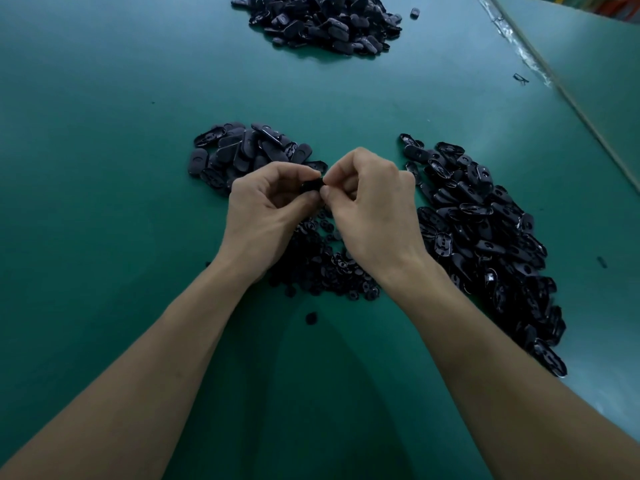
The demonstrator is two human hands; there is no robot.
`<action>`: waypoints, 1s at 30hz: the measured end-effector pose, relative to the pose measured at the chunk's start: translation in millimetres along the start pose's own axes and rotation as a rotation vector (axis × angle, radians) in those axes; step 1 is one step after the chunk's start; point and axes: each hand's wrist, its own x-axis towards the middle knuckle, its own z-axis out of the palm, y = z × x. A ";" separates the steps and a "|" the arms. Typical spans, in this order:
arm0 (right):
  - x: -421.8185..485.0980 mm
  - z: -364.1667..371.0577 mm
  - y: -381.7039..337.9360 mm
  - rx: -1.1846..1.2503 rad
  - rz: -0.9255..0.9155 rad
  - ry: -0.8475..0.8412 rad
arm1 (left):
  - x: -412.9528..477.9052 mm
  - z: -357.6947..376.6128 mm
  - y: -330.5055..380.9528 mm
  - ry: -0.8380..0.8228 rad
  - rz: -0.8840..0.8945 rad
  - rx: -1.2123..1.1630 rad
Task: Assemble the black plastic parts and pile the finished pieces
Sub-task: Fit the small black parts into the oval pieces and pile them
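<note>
Right between fingers (309,173): black part (311,186).

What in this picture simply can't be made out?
Head view, the only one:
The black part pinched between the left hand and right hand: fingers cover most of it, so whether it is one piece or two joined is unclear.
The pile of small round parts: partly hidden under both wrists.
The far pile: cut off by the top edge.
A dark scrap at far right: too small to identify.

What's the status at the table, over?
Left hand and right hand pinching one black part between them. Small round pieces beneath; left pile, right pile, far pile around. Nothing in the way.
</note>
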 end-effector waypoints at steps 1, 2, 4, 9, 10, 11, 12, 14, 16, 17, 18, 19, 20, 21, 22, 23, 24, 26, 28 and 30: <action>-0.6 0.2 -0.3 0.003 0.002 0.000 | -0.2 0.6 0.2 0.000 -0.001 0.003; -1.2 0.1 -0.5 0.006 0.005 -0.001 | -0.4 1.4 0.6 0.000 -0.001 0.010; -2.1 -0.2 -0.9 0.008 0.007 -0.005 | -0.7 2.3 1.4 0.002 0.002 0.027; -2.7 -4.4 -3.2 0.030 -0.029 -0.017 | -0.2 2.7 3.2 0.019 -0.012 0.010; -1.8 -6.1 -2.8 0.040 -0.032 -0.025 | -0.1 3.0 3.3 0.023 -0.017 0.004; -0.6 -7.7 -2.1 0.049 -0.030 -0.037 | 0.1 3.3 3.2 0.024 -0.021 0.003; 0.8 -9.7 -1.1 0.058 -0.027 -0.051 | 0.4 3.3 2.9 0.021 -0.022 0.006; 3.5 -12.7 1.3 0.068 -0.026 -0.070 | 0.7 2.8 2.4 0.009 -0.023 0.018; 5.8 -14.6 3.9 0.057 -0.032 -0.066 | 0.8 1.6 2.2 0.009 -0.033 0.009; 6.8 -15.4 5.0 0.045 -0.038 -0.060 | 1.0 1.3 2.2 0.012 -0.041 -0.003; 7.7 -16.0 6.2 0.035 -0.045 -0.057 | 1.0 1.4 2.3 0.013 -0.048 -0.010; 8.5 -16.3 7.5 0.030 -0.051 -0.059 | 1.1 1.7 2.5 0.011 -0.053 -0.012; 9.5 -17.0 9.0 0.029 -0.053 -0.070 | 1.0 2.2 2.7 0.008 -0.056 -0.012; 10.7 -17.2 10.5 0.033 -0.053 -0.090 | 1.0 2.3 3.0 0.004 -0.057 -0.015; 11.9 -17.8 11.9 0.044 -0.051 -0.117 | 1.0 2.2 3.3 -0.002 -0.058 -0.022; 13.3 -18.3 13.1 0.065 -0.052 -0.146 | 1.0 2.0 3.5 -0.008 -0.059 -0.029; 14.7 -19.3 14.2 0.091 -0.053 -0.173 | 0.9 1.8 3.9 -0.014 -0.060 -0.034; 17.6 -21.8 15.6 0.136 -0.059 -0.214 | 0.8 1.6 4.2 -0.023 -0.064 -0.038; 20.0 -23.8 16.8 0.158 -0.069 -0.238 | 0.6 1.4 4.0 -0.022 -0.066 -0.049; 21.7 -25.4 18.1 0.163 -0.072 -0.248 | 0.5 1.8 3.7 -0.014 -0.067 -0.066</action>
